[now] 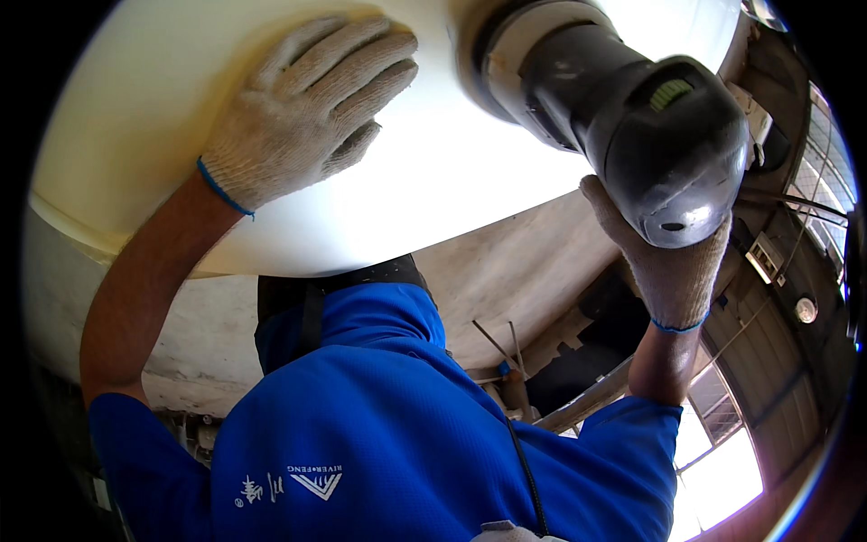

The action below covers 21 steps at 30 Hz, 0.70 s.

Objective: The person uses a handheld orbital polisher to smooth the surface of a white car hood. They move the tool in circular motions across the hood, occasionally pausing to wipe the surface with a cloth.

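A large, glossy white curved panel [117, 154] fills the upper part of the head view. My left hand [302, 113], in a knitted off-white glove with a blue cuff edge, lies flat on it with the fingers stretched out. In a matching glove, my right hand [682, 280] grips a black power sander [668, 144] from below and behind. The sander's body hides most of those fingers. Its round head [506, 68] is up against the panel, to the right of my left hand; the pad's contact face cannot be seen.
Below the panel stretches a pale, stained surface [515, 271]. Thin rods [501, 343] and dark clutter sit behind my right arm. Bright windows [713, 452] and a slatted wall [768, 370] with a small round fitting [806, 310] are at the right.
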Each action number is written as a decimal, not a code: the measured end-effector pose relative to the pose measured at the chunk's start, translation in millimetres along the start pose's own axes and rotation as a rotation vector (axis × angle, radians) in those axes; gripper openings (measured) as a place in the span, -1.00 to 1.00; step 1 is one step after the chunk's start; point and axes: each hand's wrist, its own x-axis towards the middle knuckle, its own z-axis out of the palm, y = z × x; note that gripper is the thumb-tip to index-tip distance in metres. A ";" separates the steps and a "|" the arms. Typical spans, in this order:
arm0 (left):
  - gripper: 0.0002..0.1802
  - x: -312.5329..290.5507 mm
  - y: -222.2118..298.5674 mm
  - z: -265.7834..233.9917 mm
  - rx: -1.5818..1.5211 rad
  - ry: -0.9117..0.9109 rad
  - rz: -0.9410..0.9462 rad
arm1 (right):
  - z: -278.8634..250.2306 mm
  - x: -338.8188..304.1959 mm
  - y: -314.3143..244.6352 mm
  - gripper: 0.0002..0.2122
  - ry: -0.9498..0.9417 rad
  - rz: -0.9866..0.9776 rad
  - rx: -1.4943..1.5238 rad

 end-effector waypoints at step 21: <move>-0.45 -4.0 -1.3 -4.9 0.017 0.045 -0.018 | 8.4 4.7 -4.4 -0.17 0.054 0.004 -0.212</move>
